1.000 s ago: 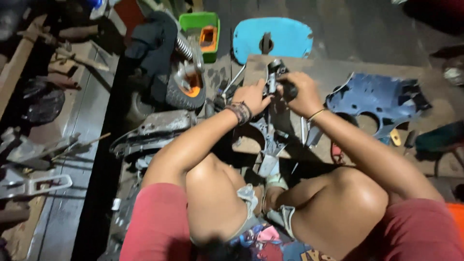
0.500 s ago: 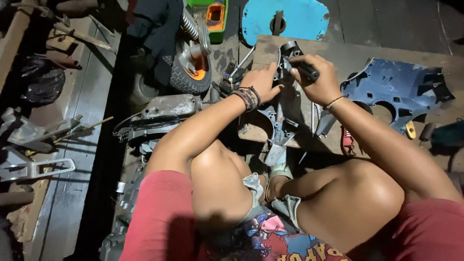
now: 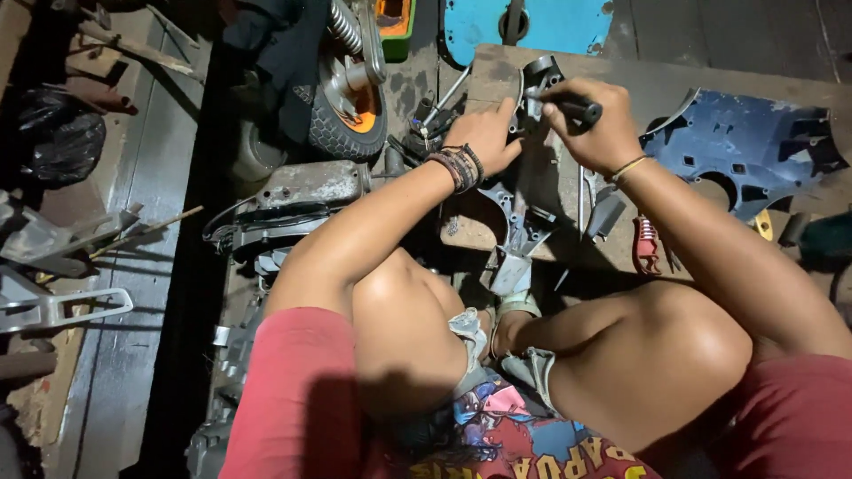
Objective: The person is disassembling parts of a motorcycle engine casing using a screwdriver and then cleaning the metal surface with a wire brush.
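Left hand: the left hand (image 3: pixel 487 135) reaches up from 7 o'clock, forearm bare, a stack of bracelets (image 3: pixel 459 167) at the wrist. Its fingers (image 3: pixel 508 110) are stretched toward 1 o'clock and press against the side of the casting (image 3: pixel 535 84); the palm faces down, the thumb is hidden.
Left grip: loose and mostly open, steadying the casting rather than wrapped round it.
Right hand: the right hand (image 3: pixel 596 129) comes in from 4 o'clock, wrist bent, a thin bangle (image 3: pixel 627 167) round it. The knuckles face the camera.
Right grip: fist closed tight round a black tool handle (image 3: pixel 581 108) that juts toward 3 o'clock; the tool's working end is hidden at the casting.
Casting: a grey metal part at 12 o'clock of the view, standing on the far edge of the board (image 3: pixel 657 84), between the two hands and touching both.
Frame: a grey forked bracket (image 3: pixel 519 222) lies on the board below the hands, running toward 6 o'clock.
Nearby: a blue panel (image 3: pixel 745 151) at 3 o'clock of the hands, a small wheel (image 3: pixel 346 115) at 9 o'clock, a light blue cover (image 3: pixel 568 22) at 12 o'clock.
Legs: knees bent, spread either side of the board.
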